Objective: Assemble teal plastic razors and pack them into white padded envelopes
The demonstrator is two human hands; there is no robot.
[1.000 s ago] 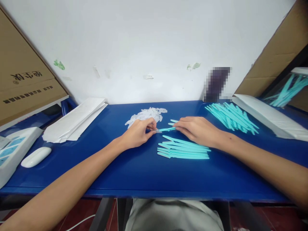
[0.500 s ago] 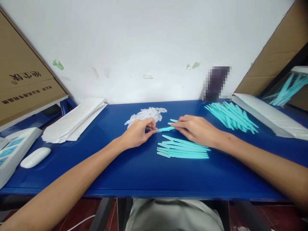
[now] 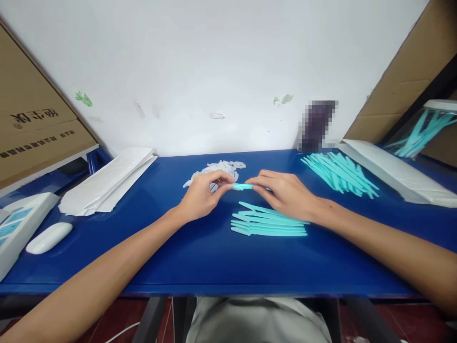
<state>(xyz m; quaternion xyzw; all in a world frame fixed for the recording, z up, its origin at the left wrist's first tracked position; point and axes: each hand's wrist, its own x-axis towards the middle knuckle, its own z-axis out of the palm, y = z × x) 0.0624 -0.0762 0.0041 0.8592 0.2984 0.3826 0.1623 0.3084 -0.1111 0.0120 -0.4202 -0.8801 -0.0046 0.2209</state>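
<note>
Both hands meet over the middle of the blue table. My left hand pinches the left end of a thin teal plastic stick, seemingly at a small clear cap. My right hand pinches the same stick's other end, fingers closed round it. Just below the hands lies a short row of several teal sticks. Behind my left hand sits a heap of small clear plastic caps.
A larger pile of teal sticks lies at the back right beside a white flat pack. White paper sleeves lie at the back left. A white mouse and a white device sit at the left edge. Cardboard boxes stand on both sides.
The two hands have drawn closer together along the teal stick and lifted it slightly off the table; less of the stick shows between them.
</note>
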